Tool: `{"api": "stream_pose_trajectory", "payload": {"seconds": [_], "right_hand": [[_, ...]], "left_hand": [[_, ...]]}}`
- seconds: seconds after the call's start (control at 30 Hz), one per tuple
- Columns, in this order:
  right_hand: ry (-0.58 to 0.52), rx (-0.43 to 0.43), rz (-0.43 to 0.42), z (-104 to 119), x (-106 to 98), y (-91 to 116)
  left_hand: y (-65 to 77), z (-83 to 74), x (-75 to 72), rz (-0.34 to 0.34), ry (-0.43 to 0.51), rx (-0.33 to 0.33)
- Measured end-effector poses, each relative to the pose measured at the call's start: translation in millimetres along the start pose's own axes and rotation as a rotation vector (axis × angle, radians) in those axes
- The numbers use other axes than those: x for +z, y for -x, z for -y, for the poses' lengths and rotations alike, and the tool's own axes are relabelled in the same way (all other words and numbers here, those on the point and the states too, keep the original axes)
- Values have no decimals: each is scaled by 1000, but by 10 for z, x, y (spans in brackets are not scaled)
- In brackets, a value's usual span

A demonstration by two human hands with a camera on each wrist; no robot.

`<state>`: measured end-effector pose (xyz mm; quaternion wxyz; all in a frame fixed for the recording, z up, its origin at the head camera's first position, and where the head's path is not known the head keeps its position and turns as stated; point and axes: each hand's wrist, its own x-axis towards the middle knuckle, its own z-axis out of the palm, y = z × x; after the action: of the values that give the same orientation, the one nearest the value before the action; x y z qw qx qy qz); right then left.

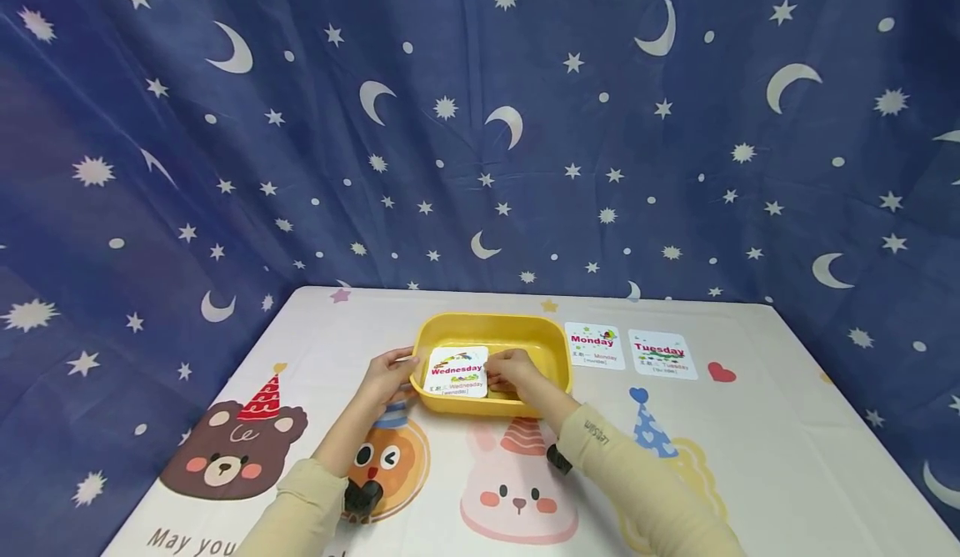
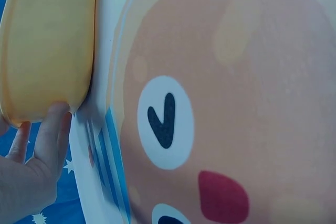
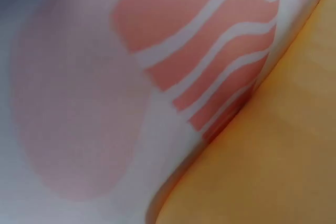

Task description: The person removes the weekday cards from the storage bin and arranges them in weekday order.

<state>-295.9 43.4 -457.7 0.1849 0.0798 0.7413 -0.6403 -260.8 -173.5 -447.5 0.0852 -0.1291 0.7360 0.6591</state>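
A yellow plastic tray [image 1: 555, 365] with rounded corners stands on the table. At its left end my left hand [image 1: 386, 378] grips the wall, and in the left wrist view its fingers [image 2: 50, 135] press against the tray's outer side. A white square card [image 1: 457, 372] printed "Wednesday" lies over the tray's left part, tilted toward me. My right hand [image 1: 516, 373] reaches inside the tray and pinches that card's right edge. The right wrist view has only the tray's outer wall [image 3: 262, 161] and the cloth, with the hand out of sight.
Right of the tray lie a "Monday" card [image 1: 595, 346] and a "Tuesday" card [image 1: 662, 355], side by side. A printed cloth [image 1: 780, 457] with cartoon animals covers the table. Behind the table hangs a dark blue curtain [image 1: 465, 232] with moons and stars.
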Motion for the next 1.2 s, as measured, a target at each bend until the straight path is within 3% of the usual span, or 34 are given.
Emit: {"api": "stream_pose_trajectory", "payload": {"seconds": [0.2,0.4,0.7,0.9,1.1,1.2], "right_hand": [[119,-80,-63,-22,4,-11],[147,-109,-67,2,5,-1],[215,-95,-122,-27,16,-41],[232,-83,-62,-4,-45,-25],[179,-16,50,72,-106,-34],[154,7,67,96,-124,-32]], "left_hand": [[-26,5,24,3,-11,8],[9,-1,10,17,10,37],[-23,26,21,-9,6,-27],[-16,33,22,-18,-2,-30],[-32,25,10,-11,-1,-21],[-34,14,3,-12,-2,-17]]}}
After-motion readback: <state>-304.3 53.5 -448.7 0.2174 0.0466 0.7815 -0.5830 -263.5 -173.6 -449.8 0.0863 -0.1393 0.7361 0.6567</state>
